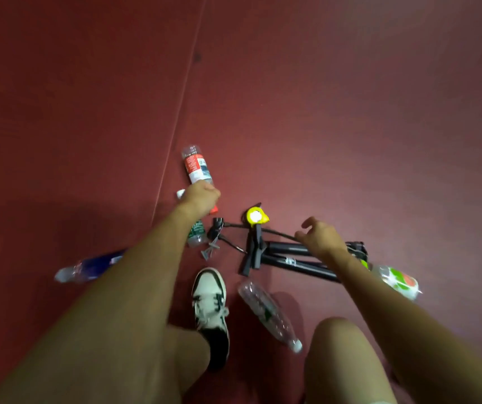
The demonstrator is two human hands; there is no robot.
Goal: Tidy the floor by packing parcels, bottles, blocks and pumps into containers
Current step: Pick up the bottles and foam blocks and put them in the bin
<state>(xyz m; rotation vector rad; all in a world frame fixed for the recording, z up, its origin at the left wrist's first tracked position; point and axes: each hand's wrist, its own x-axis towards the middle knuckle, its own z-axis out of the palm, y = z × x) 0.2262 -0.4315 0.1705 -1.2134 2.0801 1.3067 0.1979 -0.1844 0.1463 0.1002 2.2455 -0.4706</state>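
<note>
My left hand (pixel 200 198) is shut on a clear bottle with a red label (pixel 196 167), gripping it near its red cap end. My right hand (pixel 319 237) hovers with fingers apart just over the black tubes of a floor pump (pixel 289 258), which lies flat with a yellow gauge (pixel 256 217) and a thin black hose. A green-labelled bottle (pixel 196 233) lies under my left wrist. A blue-labelled bottle (pixel 88 266) lies to the left, partly hidden by my forearm. A clear crumpled bottle (pixel 267 312) lies between my legs. A bottle with a green and red label (pixel 397 281) lies at right.
The floor (pixel 321 112) is dark red with a seam line (pixel 175 123) running up from my left hand. My foot in a white and black sneaker (pixel 210 307) stands beside the crumpled bottle. Small grey metal pump fittings (pixel 210 249) lie near the hose.
</note>
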